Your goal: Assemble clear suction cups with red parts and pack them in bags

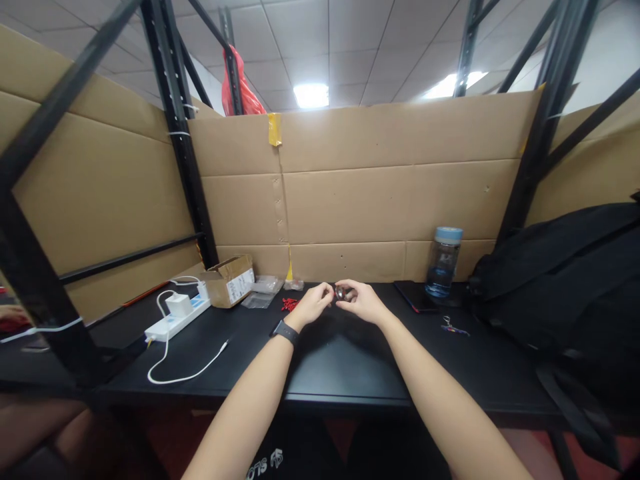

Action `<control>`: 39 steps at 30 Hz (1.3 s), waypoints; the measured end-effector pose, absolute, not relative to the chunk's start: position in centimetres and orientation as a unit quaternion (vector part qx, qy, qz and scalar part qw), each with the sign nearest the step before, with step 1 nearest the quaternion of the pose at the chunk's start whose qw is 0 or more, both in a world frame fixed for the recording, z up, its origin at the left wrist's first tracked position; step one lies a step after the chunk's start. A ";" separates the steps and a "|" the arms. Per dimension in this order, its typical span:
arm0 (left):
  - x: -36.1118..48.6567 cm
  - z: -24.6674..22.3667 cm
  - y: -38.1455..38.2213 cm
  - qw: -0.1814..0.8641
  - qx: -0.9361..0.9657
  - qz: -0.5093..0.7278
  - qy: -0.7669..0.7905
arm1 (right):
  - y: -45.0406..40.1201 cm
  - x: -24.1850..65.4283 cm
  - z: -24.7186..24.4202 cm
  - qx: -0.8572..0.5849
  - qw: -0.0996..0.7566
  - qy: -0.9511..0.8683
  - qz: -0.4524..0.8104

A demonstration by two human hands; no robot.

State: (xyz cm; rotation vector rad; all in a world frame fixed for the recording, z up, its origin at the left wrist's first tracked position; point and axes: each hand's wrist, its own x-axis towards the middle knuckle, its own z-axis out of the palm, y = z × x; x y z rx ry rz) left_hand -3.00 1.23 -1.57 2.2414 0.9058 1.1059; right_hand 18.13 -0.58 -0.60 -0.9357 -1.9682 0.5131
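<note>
Over the middle of the black bench (345,380), the right hand (365,303) curls thumb and fingers around a small, dark, shiny round thing (341,293), seemingly steadying it for the left hand (315,305), whose fingertips are drawn together at its side; whether they pinch anything is too small to tell. The red bits (289,305) lie loose just beside the left hand, probably for easy reach. Left of them are clear bags (263,291), then an open box (225,283), and nearer the edge a power strip (186,316) with a charger and white cable. On the right, a phone (415,297) lies beside an upright bottle (443,263), with a keychain (455,328) nearer and a backpack (565,287) beyond, apparently kept out of the working space. The box's white label (241,286) carries print too small to read; white letters (263,461) on the dark clothing below, partly covered, seem to include "SLO".
</note>
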 end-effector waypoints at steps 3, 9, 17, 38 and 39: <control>-4.6 -1.2 1.8 0.206 0.820 0.391 0.363 | -0.1 19.4 -0.1 -0.404 0.428 -0.790 0.170; -9.9 -0.9 3.6 0.054 0.779 0.376 0.499 | 0.6 23.4 0.7 -0.519 0.362 -0.772 0.061; -12.9 -1.7 4.3 0.022 0.772 0.229 0.592 | 0.9 26.0 -0.2 -0.580 0.211 -0.773 0.145; -9.2 -3.3 6.0 0.014 0.758 0.099 0.644 | 1.1 26.8 -0.3 -0.581 0.186 -0.767 0.200; -9.1 -3.3 6.1 0.016 0.759 0.094 0.645 | 1.1 26.8 -0.2 -0.582 0.185 -0.767 0.199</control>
